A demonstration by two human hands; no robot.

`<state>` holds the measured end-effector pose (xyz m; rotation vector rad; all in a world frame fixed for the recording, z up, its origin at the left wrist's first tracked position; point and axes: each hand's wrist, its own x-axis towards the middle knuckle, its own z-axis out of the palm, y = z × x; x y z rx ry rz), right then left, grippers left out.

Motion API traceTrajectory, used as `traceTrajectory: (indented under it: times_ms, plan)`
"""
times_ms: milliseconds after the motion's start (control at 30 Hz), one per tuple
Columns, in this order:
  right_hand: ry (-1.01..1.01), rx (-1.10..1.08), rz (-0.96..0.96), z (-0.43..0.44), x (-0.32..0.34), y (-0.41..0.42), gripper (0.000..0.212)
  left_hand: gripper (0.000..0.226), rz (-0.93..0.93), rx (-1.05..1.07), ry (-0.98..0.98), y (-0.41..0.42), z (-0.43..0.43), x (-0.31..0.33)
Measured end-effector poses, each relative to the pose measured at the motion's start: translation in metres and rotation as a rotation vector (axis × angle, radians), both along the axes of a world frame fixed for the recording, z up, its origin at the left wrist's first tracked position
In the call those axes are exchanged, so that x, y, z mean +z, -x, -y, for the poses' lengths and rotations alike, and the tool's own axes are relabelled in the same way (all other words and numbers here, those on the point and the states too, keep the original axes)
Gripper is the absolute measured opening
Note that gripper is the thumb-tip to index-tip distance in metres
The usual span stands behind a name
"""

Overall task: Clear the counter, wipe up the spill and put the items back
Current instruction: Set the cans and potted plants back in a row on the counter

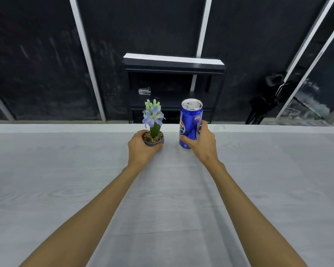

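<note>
A small grey flower pot (pixel 154 141) with pebbles and a blue-white flower stands near the far edge of the pale wood-grain counter (pixel 66 180). My left hand (pixel 141 149) wraps around the pot from the left. To its right stands a tall blue soda can (pixel 189 124), upright, its top closed. My right hand (pixel 201 141) grips the can's lower right side. Both things touch the counter. No spill or cloth shows on the surface.
Beyond the counter's far edge stands a dark shelf unit (pixel 174 87) with a white top. A clear plastic cup (pixel 144 91) lies on its side left of the shelf. A black tripod (pixel 266 105) stands at the right, in front of dark wall panels.
</note>
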<state>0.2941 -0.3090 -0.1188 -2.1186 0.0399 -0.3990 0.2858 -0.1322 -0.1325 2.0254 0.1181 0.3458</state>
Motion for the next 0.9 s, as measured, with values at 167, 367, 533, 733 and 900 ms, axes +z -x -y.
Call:
traceTrajectory:
  times_ms: [167, 367, 533, 733, 900]
  plan:
    - [-0.046, -0.016, -0.021, 0.001, -0.012, -0.009, 0.065, 0.06, 0.002, 0.003, -0.015, -0.012, 0.008, -0.007]
    - [-0.084, -0.027, -0.046, -0.001, -0.013, -0.005, 0.07, 0.078, -0.055, -0.003, -0.04, -0.006, 0.007, -0.01]
    - [-0.202, -0.107, -0.134, 0.001, -0.011, 0.017, 0.08, 0.075, -0.078, 0.001, -0.019, 0.026, -0.019, 0.002]
    - [-0.302, -0.372, 0.094, -0.013, 0.003, 0.073, 0.044, 0.054, -0.114, 0.051, 0.04, 0.124, -0.106, 0.022]
    - [-0.336, -0.18, 0.126, -0.081, 0.017, 0.107, 0.03, 0.045, -0.101, 0.273, 0.002, 0.212, -0.202, 0.032]
